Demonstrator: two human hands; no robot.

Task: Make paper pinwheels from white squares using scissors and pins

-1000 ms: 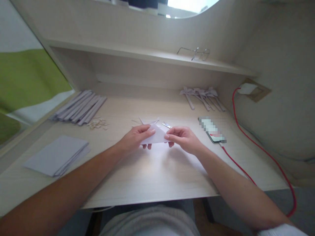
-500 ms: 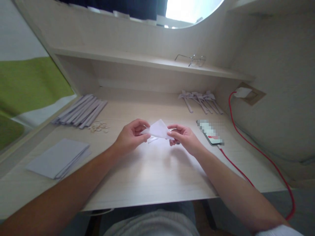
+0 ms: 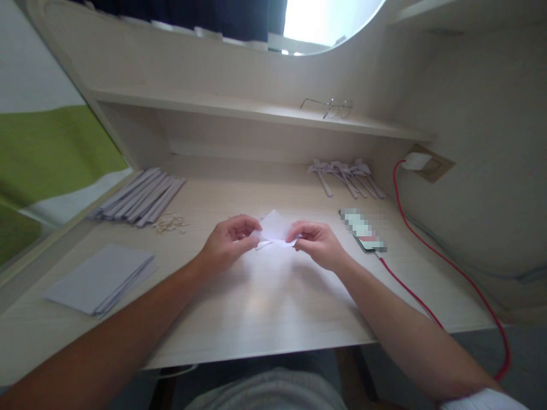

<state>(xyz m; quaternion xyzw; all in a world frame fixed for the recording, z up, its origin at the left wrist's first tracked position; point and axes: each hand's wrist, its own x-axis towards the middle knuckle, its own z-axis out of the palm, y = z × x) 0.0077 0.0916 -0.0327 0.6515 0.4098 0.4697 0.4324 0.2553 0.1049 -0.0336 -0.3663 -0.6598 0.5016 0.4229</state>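
Now, L hand (image 3: pixel 231 240) & R hand (image 3: pixel 318 242) have fingers (image 3: pixel 245 245) pinched nearly closed on opp. ends of a folded paper (image 3: pixel 274 225) over the surface (image 3: pixel 265 319), w/ phone (image 3: pixel 358 228) off to the right.

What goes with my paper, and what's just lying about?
Likely belongs:
held white folded paper
stacked white sheets
rolled white paper sticks
white sticks with paper tops
thin beige bands

Probably lying about:
thin-framed silver eyeglasses
rectangular phone
red cable

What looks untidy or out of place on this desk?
Mostly tidy; only the thin tan loops lie in a loose, scattered heap, odd beside the rolled white paper tubes, which lie side by side.
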